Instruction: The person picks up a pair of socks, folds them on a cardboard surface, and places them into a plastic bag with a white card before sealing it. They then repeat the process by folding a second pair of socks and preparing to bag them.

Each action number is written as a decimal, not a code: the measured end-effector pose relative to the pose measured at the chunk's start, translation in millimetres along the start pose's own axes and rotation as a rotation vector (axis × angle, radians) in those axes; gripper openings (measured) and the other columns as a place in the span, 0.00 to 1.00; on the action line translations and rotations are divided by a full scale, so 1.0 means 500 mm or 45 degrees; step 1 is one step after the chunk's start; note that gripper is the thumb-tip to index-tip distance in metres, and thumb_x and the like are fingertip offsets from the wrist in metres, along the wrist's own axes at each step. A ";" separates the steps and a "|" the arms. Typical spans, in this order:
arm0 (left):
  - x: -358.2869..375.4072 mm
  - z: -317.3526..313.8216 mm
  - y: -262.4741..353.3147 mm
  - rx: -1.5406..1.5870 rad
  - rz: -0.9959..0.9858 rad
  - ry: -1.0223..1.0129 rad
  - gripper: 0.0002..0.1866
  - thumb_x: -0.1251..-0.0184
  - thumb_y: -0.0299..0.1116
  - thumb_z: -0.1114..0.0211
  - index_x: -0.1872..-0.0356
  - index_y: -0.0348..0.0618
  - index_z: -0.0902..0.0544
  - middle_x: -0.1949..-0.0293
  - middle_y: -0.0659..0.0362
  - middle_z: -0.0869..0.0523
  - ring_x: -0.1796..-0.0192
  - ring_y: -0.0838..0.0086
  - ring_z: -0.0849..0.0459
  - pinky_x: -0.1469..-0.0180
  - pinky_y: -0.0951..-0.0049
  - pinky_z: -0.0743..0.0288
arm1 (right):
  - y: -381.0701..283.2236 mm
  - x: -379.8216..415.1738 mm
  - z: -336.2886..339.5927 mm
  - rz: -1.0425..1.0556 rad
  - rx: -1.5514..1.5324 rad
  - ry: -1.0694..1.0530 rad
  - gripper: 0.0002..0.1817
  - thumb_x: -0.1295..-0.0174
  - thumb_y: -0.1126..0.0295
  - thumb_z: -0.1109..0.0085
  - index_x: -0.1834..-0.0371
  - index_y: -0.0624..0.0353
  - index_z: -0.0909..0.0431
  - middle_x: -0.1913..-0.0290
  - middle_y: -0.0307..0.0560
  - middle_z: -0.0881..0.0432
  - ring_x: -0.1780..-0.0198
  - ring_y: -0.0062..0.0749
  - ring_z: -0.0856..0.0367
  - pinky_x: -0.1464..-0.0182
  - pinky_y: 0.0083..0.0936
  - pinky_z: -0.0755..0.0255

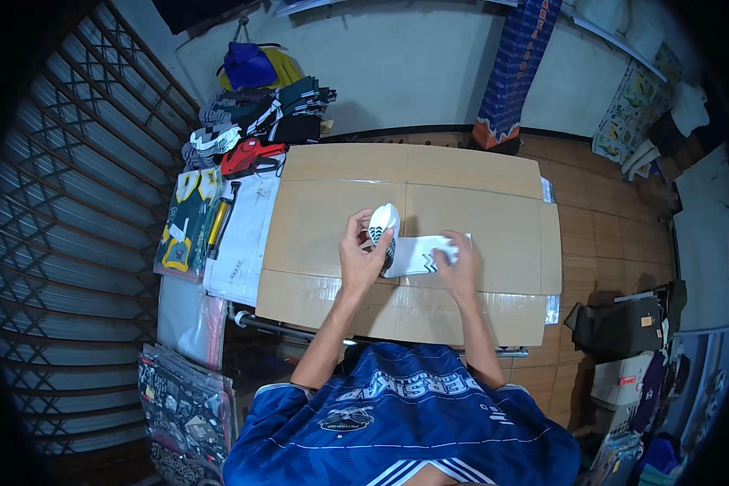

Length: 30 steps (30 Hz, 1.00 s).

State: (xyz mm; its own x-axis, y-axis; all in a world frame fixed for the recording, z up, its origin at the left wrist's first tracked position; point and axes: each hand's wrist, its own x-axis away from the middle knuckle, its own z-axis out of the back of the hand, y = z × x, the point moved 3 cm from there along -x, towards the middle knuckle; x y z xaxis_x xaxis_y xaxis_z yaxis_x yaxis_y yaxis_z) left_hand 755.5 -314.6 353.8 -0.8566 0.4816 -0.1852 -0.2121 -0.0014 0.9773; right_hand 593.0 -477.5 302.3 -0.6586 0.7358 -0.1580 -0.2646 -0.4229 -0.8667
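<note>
Left hand (362, 253) curled pretty snug round white roll (385, 219), thumb on near side, fingers on far side. Right hand (458, 269) over far right end of flat white strip (411, 254), fingers bent, kinda blurry, so can't tell if it's gripping. Roll and strip just about mid cardboard (324, 219), dark zigzags on strip. Red tool (251, 157) off past cardboard's left edge.
</note>
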 end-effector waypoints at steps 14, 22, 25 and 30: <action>0.100 -0.195 -0.059 -0.484 -0.367 -0.374 0.21 0.37 0.27 0.22 0.44 0.37 0.16 0.51 0.49 0.15 0.49 0.55 0.13 0.45 0.57 0.18 | 0.077 0.066 0.047 -0.044 0.239 0.359 0.10 0.35 0.70 0.26 0.54 0.61 0.09 0.65 0.48 0.10 0.66 0.39 0.14 0.59 0.37 0.21; 0.105 -0.184 -0.074 -0.567 -0.397 -0.516 0.19 0.37 0.33 0.21 0.47 0.40 0.13 0.50 0.52 0.13 0.46 0.53 0.15 0.42 0.53 0.22 | 0.074 0.068 0.046 0.041 0.262 0.396 0.08 0.36 0.68 0.26 0.56 0.58 0.10 0.65 0.45 0.11 0.64 0.40 0.15 0.54 0.38 0.24; 0.107 -0.177 -0.080 -0.506 -0.313 -0.527 0.20 0.40 0.34 0.17 0.48 0.40 0.11 0.52 0.53 0.12 0.47 0.53 0.14 0.43 0.55 0.20 | 0.068 0.068 0.049 0.035 0.279 0.384 0.08 0.36 0.69 0.26 0.57 0.58 0.10 0.65 0.45 0.11 0.64 0.40 0.15 0.54 0.38 0.24; 0.095 -0.174 -0.065 -0.607 -0.347 -0.772 0.25 0.44 0.35 0.15 0.45 0.42 0.12 0.50 0.54 0.11 0.45 0.54 0.14 0.41 0.57 0.20 | 0.070 0.070 0.047 0.045 0.281 0.390 0.09 0.37 0.69 0.25 0.56 0.58 0.10 0.65 0.45 0.11 0.65 0.39 0.15 0.55 0.38 0.24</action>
State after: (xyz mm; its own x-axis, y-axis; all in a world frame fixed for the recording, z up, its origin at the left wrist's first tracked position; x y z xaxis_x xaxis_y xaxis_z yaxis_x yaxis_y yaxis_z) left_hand 680.6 -368.0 304.4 -0.3716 0.9091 -0.1881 -0.6706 -0.1228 0.7316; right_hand 543.9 -479.1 277.4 -0.4373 0.8288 -0.3491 -0.4132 -0.5299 -0.7406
